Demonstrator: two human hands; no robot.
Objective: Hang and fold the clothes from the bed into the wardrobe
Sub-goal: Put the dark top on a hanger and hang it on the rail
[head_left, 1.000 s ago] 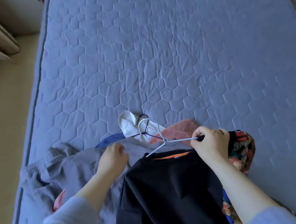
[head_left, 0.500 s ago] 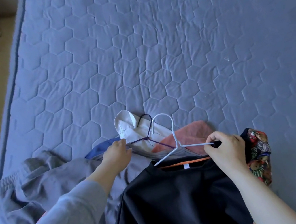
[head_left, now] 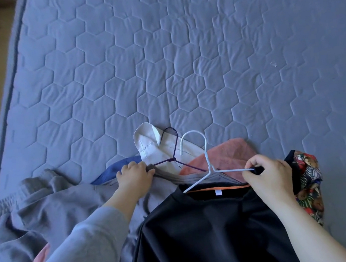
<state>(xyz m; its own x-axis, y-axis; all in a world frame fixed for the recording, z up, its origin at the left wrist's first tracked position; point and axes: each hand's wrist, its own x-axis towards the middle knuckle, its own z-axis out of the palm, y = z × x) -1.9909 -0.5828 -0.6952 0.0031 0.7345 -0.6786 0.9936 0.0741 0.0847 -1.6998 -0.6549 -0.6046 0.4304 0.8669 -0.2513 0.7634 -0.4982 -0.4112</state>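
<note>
My right hand [head_left: 268, 175] pinches the white hanger [head_left: 208, 162] arm at the black shirt [head_left: 204, 227] shoulder. My left hand [head_left: 134, 178], knuckles up, grips the grey garment [head_left: 55, 204] at the bed [head_left: 179, 62] near edge.

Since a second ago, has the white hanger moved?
Yes. The white hanger has shifted right, its hook now clear of the purple hanger lying on the clothes.

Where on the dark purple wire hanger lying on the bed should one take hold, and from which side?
Probably best: pinch the dark purple wire hanger at its twisted neck below the hook, from above on the far side. Hook and neck lie bare on the white cloth; its arms run toward the grey garment and white wire hanger.
</note>
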